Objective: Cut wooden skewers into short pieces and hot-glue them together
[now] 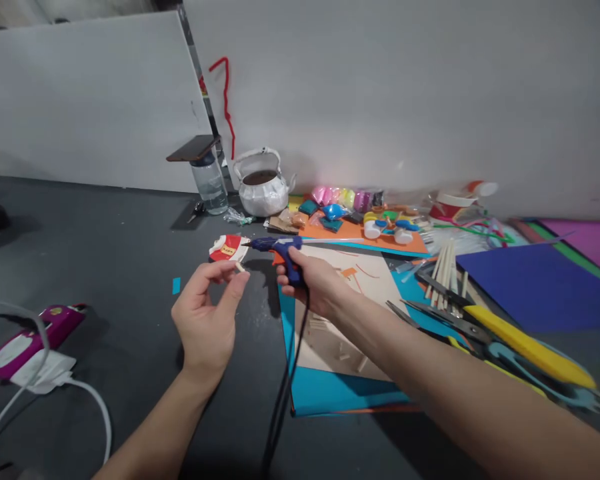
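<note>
My right hand (313, 277) is wrapped around the handle of a blue hot glue gun (280, 248). A clear glue stick (333, 241) sticks out of its back, and a dark cord hangs down from the grip. Left of it, my left hand (207, 313) pinches a small pale wooden stick piece (241, 267) between thumb and fingertips. The gun's nozzle is just above this piece; whether they touch I cannot tell. Behind the nozzle lies a torn red and white wrapper (226, 249). Under my right forearm, a thin wooden board (380, 280) bears several short stick pieces.
Scissors (480, 327) and a yellow-handled cutter (530, 343) lie at right near wooden sticks (443, 273) and a blue sheet (540, 287). At the back stand a kettle (264, 197) and a water bottle (211, 187). A purple power strip (63, 327) with white cables is at left.
</note>
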### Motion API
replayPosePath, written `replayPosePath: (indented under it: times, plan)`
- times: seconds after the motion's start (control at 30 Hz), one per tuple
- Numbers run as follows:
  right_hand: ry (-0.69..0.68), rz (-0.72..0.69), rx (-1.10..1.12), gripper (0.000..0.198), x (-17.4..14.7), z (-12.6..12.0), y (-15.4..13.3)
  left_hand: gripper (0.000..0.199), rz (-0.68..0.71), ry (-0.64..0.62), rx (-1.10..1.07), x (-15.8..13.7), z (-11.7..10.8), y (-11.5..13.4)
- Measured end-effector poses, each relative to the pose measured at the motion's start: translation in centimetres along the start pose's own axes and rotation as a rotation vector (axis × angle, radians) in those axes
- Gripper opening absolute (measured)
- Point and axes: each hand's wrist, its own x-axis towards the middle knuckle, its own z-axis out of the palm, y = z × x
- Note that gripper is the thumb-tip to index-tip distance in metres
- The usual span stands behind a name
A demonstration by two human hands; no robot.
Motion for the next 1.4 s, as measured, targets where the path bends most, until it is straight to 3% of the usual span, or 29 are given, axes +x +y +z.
replayPosePath:
  times: [0.13, 0.27, 0.33, 0.47, 0.6, 0.73, 0.93, 1.13, 1.3, 1.4]
  plan:
    - [-0.033, -0.008, -0.15, 0.036, 3.4, 2.0, 0.5, 0.011, -0.03, -0.011, 0.021, 0.0, 0.0, -0.4]
    - [-0.061, -0.094, -0.377, 0.036, 2.9, 1.0, 0.6, 0.011, 0.004, -0.116, 0.019, -0.6, 0.1, -0.1]
    - [-0.059, -0.177, -0.508, 0.035, 1.4, -1.1, 0.3, 0.012, 0.039, -0.228, 0.039, -1.2, 0.3, 0.5]
    - [0.001, -0.372, -0.772, 0.015, -3.8, -6.5, -0.2, 0.005, 0.072, -0.59, 0.224, -3.0, 0.8, 1.9]
    - [0.123, -0.509, -1.032, 0.011, -9.6, -10.6, 1.8, 0.003, 0.262, -0.872, 0.248, -5.0, 1.5, 2.5]
    - [0.158, -0.564, -1.234, 0.01, -12.9, -11.6, 5.2, 0.004, 0.327, -0.974, 0.303, -6.1, 2.2, 2.2]
    - [0.271, -0.634, -1.767, 0.018, -13.1, -11.1, 6.9, 0.002, 0.319, -1.02, 0.318, -6.4, 2.5, 2.0]
    - [0.209, -0.702, -1.745, 0.02, -12.9, -11.4, 7.0, 0.007, 0.271, -1.149, 0.35, -6.2, 2.2, 2.1]
    - [0.074, -0.759, -1.668, 0.016, -13.2, -11.2, 7.5, 0.008, 0.278, -1.178, 0.374, -6.3, 2.2, 2.0]
    - [0.029, -0.774, -1.621, 0.023, -13.2, -11.1, 7.8, 0.007, 0.3, -1.191, 0.381, -6.5, 2.2, 1.8]
